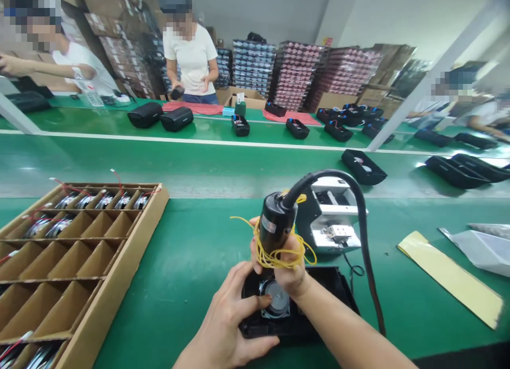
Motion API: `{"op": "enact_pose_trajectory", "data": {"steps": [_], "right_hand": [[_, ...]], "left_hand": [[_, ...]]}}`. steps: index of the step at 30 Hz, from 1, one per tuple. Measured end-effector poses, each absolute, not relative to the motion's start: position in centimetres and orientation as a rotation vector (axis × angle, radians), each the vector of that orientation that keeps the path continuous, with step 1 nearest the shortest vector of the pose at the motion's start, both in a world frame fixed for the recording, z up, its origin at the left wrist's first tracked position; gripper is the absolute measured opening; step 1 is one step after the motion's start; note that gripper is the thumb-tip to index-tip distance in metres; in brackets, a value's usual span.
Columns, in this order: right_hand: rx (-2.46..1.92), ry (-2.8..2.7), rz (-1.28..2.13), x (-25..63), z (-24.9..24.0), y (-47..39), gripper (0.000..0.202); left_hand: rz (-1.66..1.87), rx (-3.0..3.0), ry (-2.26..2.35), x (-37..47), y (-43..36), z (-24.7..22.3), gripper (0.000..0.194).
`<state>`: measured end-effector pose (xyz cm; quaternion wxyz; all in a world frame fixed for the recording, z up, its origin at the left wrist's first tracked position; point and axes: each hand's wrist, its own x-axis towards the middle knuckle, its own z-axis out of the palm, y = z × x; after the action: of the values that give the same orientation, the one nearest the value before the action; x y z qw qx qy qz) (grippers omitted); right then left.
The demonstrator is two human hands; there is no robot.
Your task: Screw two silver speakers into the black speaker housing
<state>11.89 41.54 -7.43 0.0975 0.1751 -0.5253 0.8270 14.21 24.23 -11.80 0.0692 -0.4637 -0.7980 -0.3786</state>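
Note:
My right hand is wrapped around a black electric screwdriver, held upright with a yellow cord looped about its body. A thick black cable curves from its top down to the right. Below it lies a black plastic speaker housing with a round grey speaker seated in it. My left hand grips the housing's left end, thumb along the near edge and one finger pressed on the speaker. The screwdriver's tip is hidden behind my right hand.
At left stands a divided cardboard box with several speakers in its cells. A white-and-black machine sits behind the housing. Yellow paper lies at right. Several black housings line the bench beyond, where other people stand.

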Motion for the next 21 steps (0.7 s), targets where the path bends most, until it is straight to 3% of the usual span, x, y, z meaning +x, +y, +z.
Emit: {"op": "enact_pose_trajectory", "data": {"steps": [4, 8, 14, 21], "right_hand": [[0.585, -1.323, 2.341, 13.1, -3.6, 45.0, 0.061], [0.434, -1.266, 1.974, 14.5, -0.7, 51.8, 0.056], [0.112, -1.339, 1.604, 13.9, -2.1, 58.4, 0.070], [0.095, -1.370, 1.642, 13.3, -3.6, 58.4, 0.068]], "left_hand": [[-0.940, -1.434, -2.341, 13.8, 22.6, -12.3, 0.044], [-0.780, -1.243, -2.494, 14.0, 20.4, -11.3, 0.034], [-0.460, -1.158, -2.577, 14.5, 21.5, -7.9, 0.067], [-0.347, -1.487, -2.276, 13.9, 28.5, -8.8, 0.039]]}}
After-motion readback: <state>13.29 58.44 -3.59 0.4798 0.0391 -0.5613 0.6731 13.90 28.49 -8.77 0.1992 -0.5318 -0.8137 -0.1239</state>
